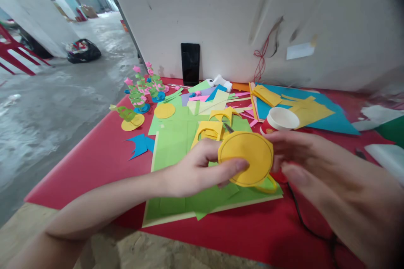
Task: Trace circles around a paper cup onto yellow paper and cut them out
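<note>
Head view, my only feed. Left hand (195,168) pinches a yellow disc (249,145), thumb flat on its face, above the green sheets (170,155). Right hand (328,172) is curled close by the disc's right edge; I can't tell whether it grips anything. A dark pointed tip (227,127) shows behind the disc, the rest hidden.

Progress, my reading: the disc is roughly cut, with flat bits outside its drawn line, so trimming looks unfinished. Another yellow circle (164,111) lies flat, apparently cut. At the far left stand curled green pieces with pink stars (138,98), seemingly complete; a green curl (126,113) on a yellow base shows no star.

Around: yellow offcuts (209,127) crowd just beyond the disc. White-mouthed cup (282,118) stands close beyond the right hand; dark cord (298,210) runs below it. Both could snag that arm. Phone (191,63) leans against the wall, well clear.
</note>
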